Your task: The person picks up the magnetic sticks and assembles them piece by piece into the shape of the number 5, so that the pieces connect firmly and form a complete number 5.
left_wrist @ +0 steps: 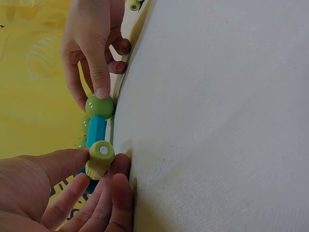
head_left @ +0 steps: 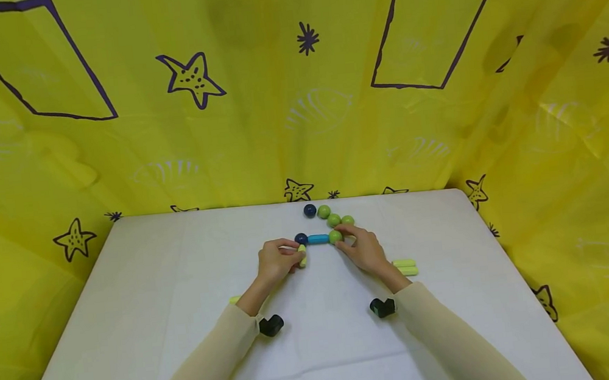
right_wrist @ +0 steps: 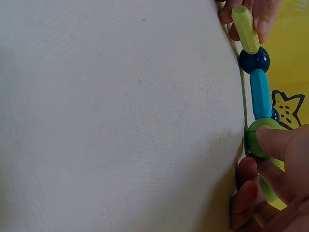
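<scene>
A blue rod (head_left: 318, 239) joins a dark blue ball (head_left: 300, 238) on its left to a green ball (head_left: 335, 236) on its right. My left hand (head_left: 277, 260) pinches a pale yellow-green rod (head_left: 302, 256), whose far end meets the dark blue ball. A silvery disc shows in the near end of that rod (left_wrist: 103, 150) in the left wrist view. With thumb and fingertips my right hand (head_left: 364, 250) grips the green ball. The right wrist view shows the thumb lying over this green ball (right_wrist: 260, 137).
Behind the joined pieces lie another dark blue ball (head_left: 309, 211) and several green balls (head_left: 324, 211). Two pale yellow-green rods (head_left: 405, 267) rest beside the right wrist, and another rod (head_left: 235, 299) is partly hidden by the left forearm. Yellow curtains (head_left: 256, 145) enclose the white table (head_left: 180, 275).
</scene>
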`<move>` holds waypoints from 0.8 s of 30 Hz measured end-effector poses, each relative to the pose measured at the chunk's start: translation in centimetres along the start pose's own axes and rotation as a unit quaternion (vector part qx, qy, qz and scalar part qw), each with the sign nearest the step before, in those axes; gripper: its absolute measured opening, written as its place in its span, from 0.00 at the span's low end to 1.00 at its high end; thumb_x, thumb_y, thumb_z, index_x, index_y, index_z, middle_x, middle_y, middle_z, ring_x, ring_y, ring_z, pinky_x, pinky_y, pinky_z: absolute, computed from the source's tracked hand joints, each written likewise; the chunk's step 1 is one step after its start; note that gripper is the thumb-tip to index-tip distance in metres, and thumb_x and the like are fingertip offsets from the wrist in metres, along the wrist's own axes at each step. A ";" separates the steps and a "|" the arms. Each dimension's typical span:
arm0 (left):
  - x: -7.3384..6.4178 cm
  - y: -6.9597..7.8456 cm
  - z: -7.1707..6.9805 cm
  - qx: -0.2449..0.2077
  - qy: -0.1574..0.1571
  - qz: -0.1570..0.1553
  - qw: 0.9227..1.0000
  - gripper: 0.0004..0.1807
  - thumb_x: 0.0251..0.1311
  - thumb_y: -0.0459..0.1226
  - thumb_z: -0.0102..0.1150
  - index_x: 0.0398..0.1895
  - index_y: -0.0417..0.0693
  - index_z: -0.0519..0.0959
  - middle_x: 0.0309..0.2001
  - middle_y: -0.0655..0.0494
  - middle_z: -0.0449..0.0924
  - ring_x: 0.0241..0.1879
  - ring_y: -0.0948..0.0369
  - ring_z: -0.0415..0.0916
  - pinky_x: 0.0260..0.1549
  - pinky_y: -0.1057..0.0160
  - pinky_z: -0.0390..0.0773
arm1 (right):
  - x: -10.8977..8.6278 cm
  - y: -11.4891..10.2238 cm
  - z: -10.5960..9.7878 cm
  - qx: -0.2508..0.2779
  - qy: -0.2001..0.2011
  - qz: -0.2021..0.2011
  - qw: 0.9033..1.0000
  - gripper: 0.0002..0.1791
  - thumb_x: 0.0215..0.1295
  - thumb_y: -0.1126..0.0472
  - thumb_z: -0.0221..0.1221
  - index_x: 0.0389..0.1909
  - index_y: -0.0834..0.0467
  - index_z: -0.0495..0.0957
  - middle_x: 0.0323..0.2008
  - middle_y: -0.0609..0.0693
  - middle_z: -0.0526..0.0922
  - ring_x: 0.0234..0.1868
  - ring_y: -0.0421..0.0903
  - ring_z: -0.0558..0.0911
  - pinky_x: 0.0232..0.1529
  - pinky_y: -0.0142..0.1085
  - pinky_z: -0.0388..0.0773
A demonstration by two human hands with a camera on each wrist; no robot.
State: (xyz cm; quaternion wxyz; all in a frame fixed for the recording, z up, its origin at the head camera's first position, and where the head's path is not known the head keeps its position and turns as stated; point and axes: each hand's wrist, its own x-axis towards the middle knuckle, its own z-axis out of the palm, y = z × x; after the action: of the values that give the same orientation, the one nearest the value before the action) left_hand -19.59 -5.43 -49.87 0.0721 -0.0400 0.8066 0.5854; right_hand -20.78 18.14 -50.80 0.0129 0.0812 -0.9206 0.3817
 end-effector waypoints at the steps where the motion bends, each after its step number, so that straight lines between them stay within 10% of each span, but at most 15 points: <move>1: 0.0 0.0 0.0 0.004 0.002 0.001 1.000 0.10 0.57 0.32 0.74 0.42 0.38 0.86 0.28 0.49 0.88 0.19 0.61 0.82 0.20 0.68 0.79 | 0.0 0.0 0.0 0.001 0.000 0.000 1.000 0.20 0.69 0.60 0.67 0.60 0.54 0.81 0.55 0.56 0.85 0.24 0.42 0.77 0.30 0.37 0.74; 24: -0.3 -0.3 0.7 0.027 0.034 0.031 0.999 0.09 0.54 0.31 0.76 0.37 0.40 0.86 0.27 0.52 0.85 0.19 0.64 0.78 0.19 0.68 0.77 | -0.1 0.2 0.1 0.003 -0.001 -0.007 1.000 0.21 0.69 0.60 0.67 0.61 0.54 0.80 0.56 0.56 0.85 0.25 0.43 0.79 0.30 0.37 0.75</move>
State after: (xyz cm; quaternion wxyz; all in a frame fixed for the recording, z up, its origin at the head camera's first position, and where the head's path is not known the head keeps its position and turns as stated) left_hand -19.17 -4.91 -50.31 0.0273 -0.0331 0.8251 0.5634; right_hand -20.73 18.28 -51.01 0.0140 0.0882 -0.9188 0.3845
